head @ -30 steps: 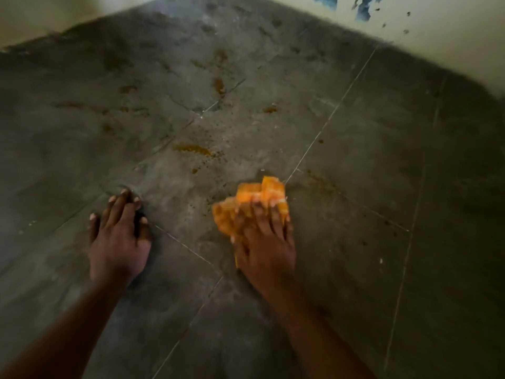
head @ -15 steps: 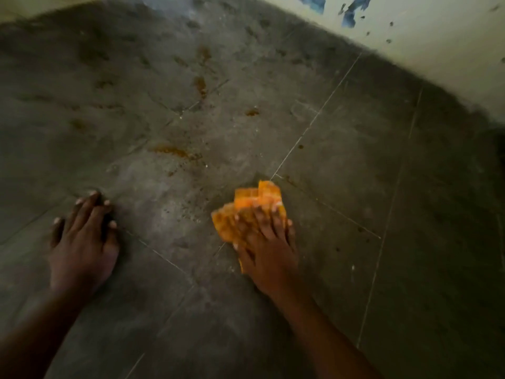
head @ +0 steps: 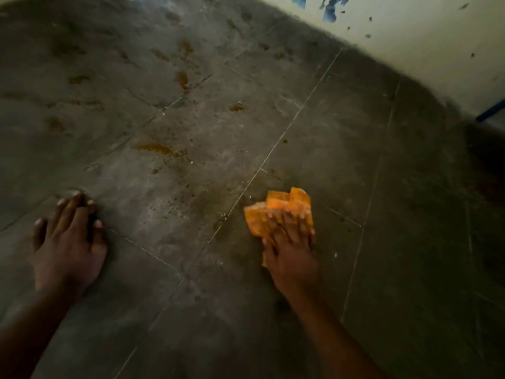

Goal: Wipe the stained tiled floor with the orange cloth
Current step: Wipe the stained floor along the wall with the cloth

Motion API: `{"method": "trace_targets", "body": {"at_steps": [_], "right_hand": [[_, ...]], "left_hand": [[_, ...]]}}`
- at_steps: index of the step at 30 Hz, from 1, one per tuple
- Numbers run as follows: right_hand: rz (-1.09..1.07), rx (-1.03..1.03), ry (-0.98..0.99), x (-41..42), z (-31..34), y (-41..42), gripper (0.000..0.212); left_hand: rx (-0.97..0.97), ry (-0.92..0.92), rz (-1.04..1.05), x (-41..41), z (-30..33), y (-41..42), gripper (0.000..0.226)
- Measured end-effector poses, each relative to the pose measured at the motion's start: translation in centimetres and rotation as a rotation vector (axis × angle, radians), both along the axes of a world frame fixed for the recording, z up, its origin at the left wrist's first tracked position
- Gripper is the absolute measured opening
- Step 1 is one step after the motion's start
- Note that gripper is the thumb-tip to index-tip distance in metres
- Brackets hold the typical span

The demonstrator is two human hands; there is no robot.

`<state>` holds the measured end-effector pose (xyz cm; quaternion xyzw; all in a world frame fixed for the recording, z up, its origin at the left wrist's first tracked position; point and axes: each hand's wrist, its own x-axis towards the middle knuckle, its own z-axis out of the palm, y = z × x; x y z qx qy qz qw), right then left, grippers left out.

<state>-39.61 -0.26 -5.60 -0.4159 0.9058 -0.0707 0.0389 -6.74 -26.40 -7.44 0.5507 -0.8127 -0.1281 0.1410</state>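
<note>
Orange crumpled cloth (head: 276, 212), one, is pressed onto the grey tiled floor (head: 328, 160) by the flat right hand (head: 291, 250). Left hand (head: 68, 242) is spread flat on tile, well apart. Several brown stains (head: 158, 149) are scattered beyond.

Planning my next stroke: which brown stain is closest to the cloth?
The faint brown smear just left of the orange cloth, across the grout line; the brighter streak and blobs lie farther off.

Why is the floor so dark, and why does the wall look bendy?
Head view: dim light leaves the floor murky, darkest at the edges; only the cloth and wall look bright. The wide-angle lens bends the wall's base. The left hand and right hand look slightly blurred.
</note>
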Motion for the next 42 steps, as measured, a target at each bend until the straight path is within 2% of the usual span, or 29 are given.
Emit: {"method": "trace_targets", "body": {"at_steps": [3, 5, 7, 8, 10, 12, 14, 17, 19, 21, 22, 24, 26, 27, 28, 30, 32, 34, 35, 37, 40, 42], "right_hand": [[-0.214, 0.024, 0.006, -3.9, 0.0, 4.1, 0.067], [-0.427, 0.028, -0.076, -6.5, 0.6, 2.3, 0.064], [-0.527, 0.042, -0.13, -6.9, 1.0, -0.9, 0.061], [-0.519, 0.035, -0.128, -6.2, 1.2, -1.9, 0.062], [-0.353, 0.003, -0.062, -4.3, 0.6, -1.5, 0.063], [-0.134, -0.029, 0.03, -2.4, -0.2, 2.3, 0.063], [-0.039, -0.027, 0.061, -2.3, -0.7, 7.2, 0.06], [-0.294, -0.03, 0.057, -5.9, -0.5, 9.1, 0.064], [-0.523, -0.019, -0.003, -9.0, -0.7, 5.6, 0.064], [-0.608, -0.009, -0.047, -10.6, -0.6, 1.0, 0.063], [-0.568, -0.022, -0.057, -10.4, -0.4, -0.7, 0.064], [-0.357, -0.066, -0.02, -8.4, -0.4, -1.3, 0.062], [-0.089, -0.063, 0.014, -5.5, 0.1, 2.2, 0.058], [-0.024, -0.041, -0.005, -5.0, 0.3, 4.7, 0.057], [-0.037, -0.012, -0.031, -5.4, 0.3, 7.0, 0.056], [-0.253, 0.011, -0.024, -8.4, 0.0, 9.4, 0.059], [-0.479, 0.023, -0.072, -11.7, 0.0, 7.2, 0.061], [-0.605, -0.05, -0.224, -12.9, 0.5, 2.3, 0.057], [-0.589, -0.077, -0.278, -12.5, 0.8, 0.1, 0.056], [-0.384, -0.101, -0.248, -9.4, 0.8, -2.3, 0.054], [-0.075, -0.053, -0.068, -3.3, 0.7, 2.3, 0.055], [-0.04, 0.022, -0.028, -2.4, 1.0, 6.6, 0.055]], "left_hand": [[0.024, -0.001, -0.062, -1.0, 1.4, 2.9, 0.063], [0.036, 0.009, -0.128, -2.6, 1.7, 6.0, 0.067], [0.035, -0.023, -0.146, -5.0, 1.6, 8.2, 0.071], [0.039, -0.038, -0.135, -6.7, 1.7, 8.7, 0.072], [0.074, -0.036, -0.12, -10.4, 2.0, 9.4, 0.074], [0.113, -0.009, -0.18, -14.1, 2.3, 10.4, 0.075], [0.113, -0.017, -0.269, -17.0, 2.0, 11.9, 0.074], [0.06, -0.046, -0.276, -18.3, 1.7, 12.8, 0.072], [0.024, -0.045, -0.276, -18.4, 1.5, 12.8, 0.072], [0.002, -0.05, -0.291, -18.6, 1.2, 12.7, 0.072], [0.006, -0.054, -0.301, -18.6, 1.2, 12.6, 0.073], [0.02, -0.057, -0.318, -18.8, 1.5, 12.5, 0.074], [0.01, -0.056, -0.322, -18.6, 1.8, 12.7, 0.075], [0.005, -0.054, -0.326, -18.5, 1.9, 12.7, 0.075], [0.005, -0.05, -0.329, -18.5, 2.0, 12.7, 0.074], [0.006, -0.045, -0.344, -18.7, 1.7, 12.8, 0.073], [-0.024, -0.04, -0.345, -18.8, 1.2, 12.7, 0.073], [-0.045, -0.039, -0.358, -18.8, 1.0, 12.5, 0.073], [-0.05, -0.042, -0.36, -18.8, 0.9, 12.5, 0.073], [-0.035, -0.047, -0.357, -18.5, 1.4, 12.2, 0.074], [0.005, 0.002, -0.355, -18.5, 1.7, 12.3, 0.073], [0.059, 0.118, -0.362, -18.1, 2.2, 12.4, 0.07]]}}
